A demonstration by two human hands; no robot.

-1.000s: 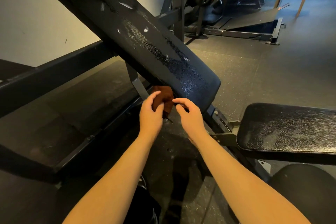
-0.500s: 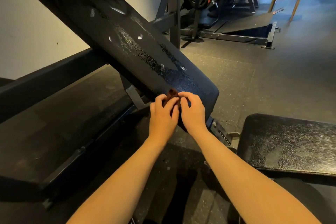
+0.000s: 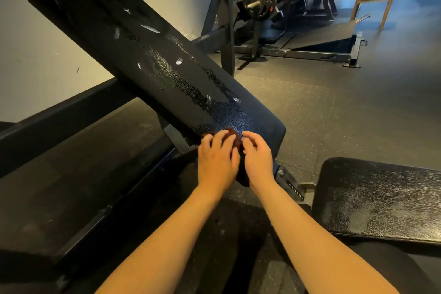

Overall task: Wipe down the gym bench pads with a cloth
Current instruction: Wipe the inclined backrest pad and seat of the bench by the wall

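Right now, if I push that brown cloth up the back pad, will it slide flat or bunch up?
The brown cloth looks soft and floppy, crumpled small between the left hand and right hand, so it will likely bunch unless pressed flat. The glossy wet sheen on the back pad suggests it should glide easily.

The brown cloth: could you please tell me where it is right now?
In the head view, the brown cloth sits on the lower end of the inclined back pad, mostly covered by the left hand, with the right hand just beside it.
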